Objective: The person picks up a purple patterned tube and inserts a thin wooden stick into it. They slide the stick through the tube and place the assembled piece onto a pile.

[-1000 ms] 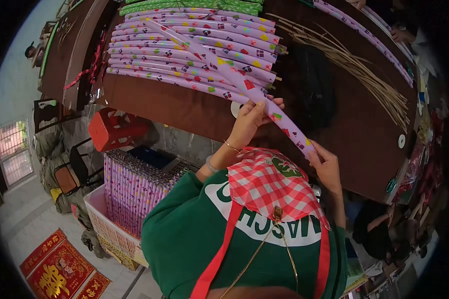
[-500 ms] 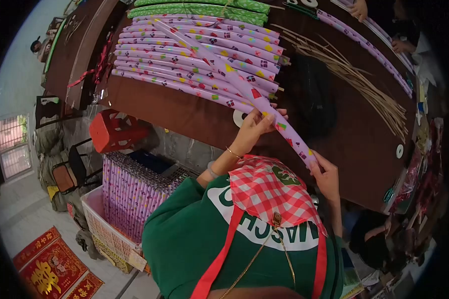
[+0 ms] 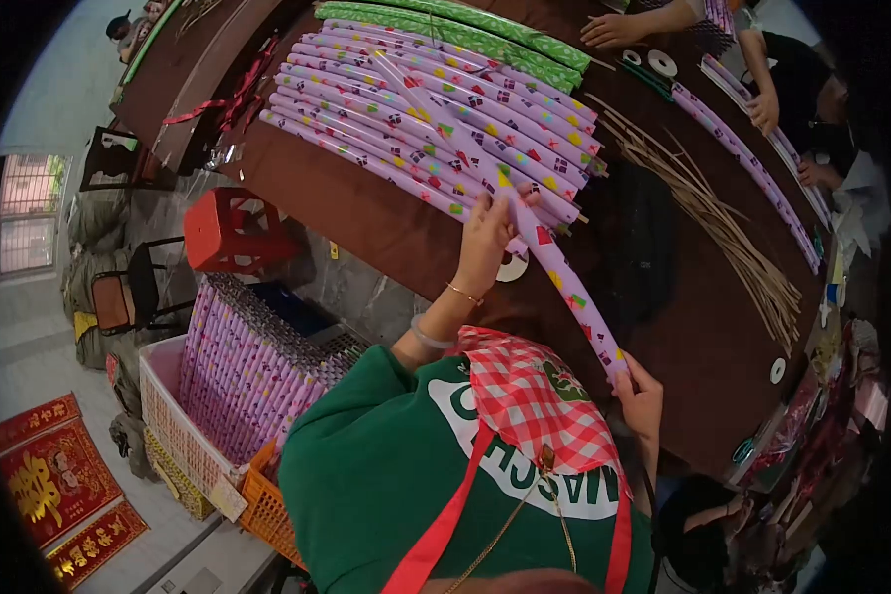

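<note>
A roll of purple patterned wrapping paper (image 3: 549, 259) slants across the table, its far end lying over a row of similar purple rolls (image 3: 366, 134). My left hand (image 3: 487, 236) is closed around it near the middle, fingers curled over the paper. At the near end, my right hand (image 3: 640, 396) grips the roll between thumb and fingers. A white tape roll (image 3: 512, 267) lies beside my left hand, partly covered.
Green patterned rolls (image 3: 465, 40) lie behind the purple ones. Thin brown strips (image 3: 733, 233) are spread at the right. A co-worker's hand (image 3: 612, 31) rests at the far edge. On the left stand a red stool (image 3: 230, 230) and a white crate (image 3: 168, 411) full of purple rolls.
My left hand has slid up the roll, farther from my right hand. The roll now points more steeply toward me. A co-worker's hand has come into view at the top, and the view has shifted.
</note>
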{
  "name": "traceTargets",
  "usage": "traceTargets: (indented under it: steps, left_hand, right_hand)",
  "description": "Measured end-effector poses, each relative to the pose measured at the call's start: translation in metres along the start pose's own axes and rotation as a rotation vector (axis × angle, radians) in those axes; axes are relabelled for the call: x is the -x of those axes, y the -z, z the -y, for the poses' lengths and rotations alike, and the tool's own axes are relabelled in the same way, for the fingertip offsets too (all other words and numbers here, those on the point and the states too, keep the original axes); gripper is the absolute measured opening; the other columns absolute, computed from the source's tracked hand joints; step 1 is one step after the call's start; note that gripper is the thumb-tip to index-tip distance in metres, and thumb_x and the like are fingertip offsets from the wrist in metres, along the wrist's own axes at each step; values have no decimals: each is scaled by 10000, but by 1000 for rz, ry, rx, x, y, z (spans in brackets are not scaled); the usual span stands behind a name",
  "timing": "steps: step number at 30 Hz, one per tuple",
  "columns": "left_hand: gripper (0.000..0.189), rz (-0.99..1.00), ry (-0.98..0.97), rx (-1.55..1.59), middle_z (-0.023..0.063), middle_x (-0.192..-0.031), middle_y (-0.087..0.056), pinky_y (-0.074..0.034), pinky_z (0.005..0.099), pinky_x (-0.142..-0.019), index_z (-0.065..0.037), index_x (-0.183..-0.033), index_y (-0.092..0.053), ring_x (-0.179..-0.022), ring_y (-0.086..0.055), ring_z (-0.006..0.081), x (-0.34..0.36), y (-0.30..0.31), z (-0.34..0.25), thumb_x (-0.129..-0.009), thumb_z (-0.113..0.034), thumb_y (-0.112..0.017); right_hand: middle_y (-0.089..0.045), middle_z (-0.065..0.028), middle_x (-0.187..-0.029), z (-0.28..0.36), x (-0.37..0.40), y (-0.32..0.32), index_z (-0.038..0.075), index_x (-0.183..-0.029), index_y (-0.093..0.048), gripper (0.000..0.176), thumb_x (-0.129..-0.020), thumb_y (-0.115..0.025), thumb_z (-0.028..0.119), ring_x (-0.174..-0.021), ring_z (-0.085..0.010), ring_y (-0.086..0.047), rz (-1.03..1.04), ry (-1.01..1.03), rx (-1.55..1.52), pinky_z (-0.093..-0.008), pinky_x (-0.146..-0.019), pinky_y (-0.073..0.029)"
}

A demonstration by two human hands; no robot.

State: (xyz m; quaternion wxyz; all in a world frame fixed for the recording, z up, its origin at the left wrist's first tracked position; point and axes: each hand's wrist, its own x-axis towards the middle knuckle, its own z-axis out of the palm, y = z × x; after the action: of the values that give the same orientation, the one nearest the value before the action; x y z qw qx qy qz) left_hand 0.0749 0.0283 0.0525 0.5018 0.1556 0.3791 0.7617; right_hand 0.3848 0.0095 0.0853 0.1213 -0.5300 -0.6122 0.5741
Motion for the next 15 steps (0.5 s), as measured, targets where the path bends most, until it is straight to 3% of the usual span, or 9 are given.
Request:
traceTargets:
  steps: [5, 8, 11, 13, 15]
  left_hand:
    - [333, -22, 21, -43, 181, -1171, -500, -434, 360, -911, 67, -1179, -360, -1060, -539, 255, -4, 8, 0, -940, -163, -383]
    - [296, 12, 25, -19, 141, -1124, -538, -457, 337, -880, 50, -1129, -414, -1058, -546, 219, -3, 8, -1, -947, -182, -388]
    - [308, 31, 35, 22, 134, -1121, -538, -443, 326, -892, 46, -1146, -421, -1056, -540, 202, -1, 7, -5, -947, -187, -387]
    - [365, 107, 65, 1, 143, -1203, -489, -403, 371, -952, 37, -1245, -337, -1126, -495, 253, -2, 8, -7, -941, -159, -386]
    - [364, 111, 63, -2, 145, -1211, -482, -399, 375, -955, 33, -1249, -336, -1137, -486, 253, -2, 8, -5, -941, -156, -382]
  right_hand:
    - [-604, -80, -912, -3, -2, 2, 20, -1197, -525, 338, -872, -511, 111, -738, -89, -547, 19, -10, 35, -207, -595, -450]
    - [-604, -83, -919, -4, -3, 4, 16, -1197, -524, 339, -872, -512, 115, -740, -91, -549, 30, -42, 5, -209, -594, -450]
    - [-604, -86, -925, 1, -1, 4, 11, -1197, -522, 342, -871, -513, 113, -742, -92, -551, 47, -52, -86, -209, -592, -450]
    - [-604, -89, -930, 4, -1, 4, 9, -1198, -520, 343, -871, -513, 114, -746, -94, -554, 36, -57, -68, -209, -593, -451]
    - [-605, -92, -934, 3, -1, 5, 7, -1198, -519, 344, -871, -514, 114, -750, -96, -556, 21, -62, -51, -209, -593, -452]
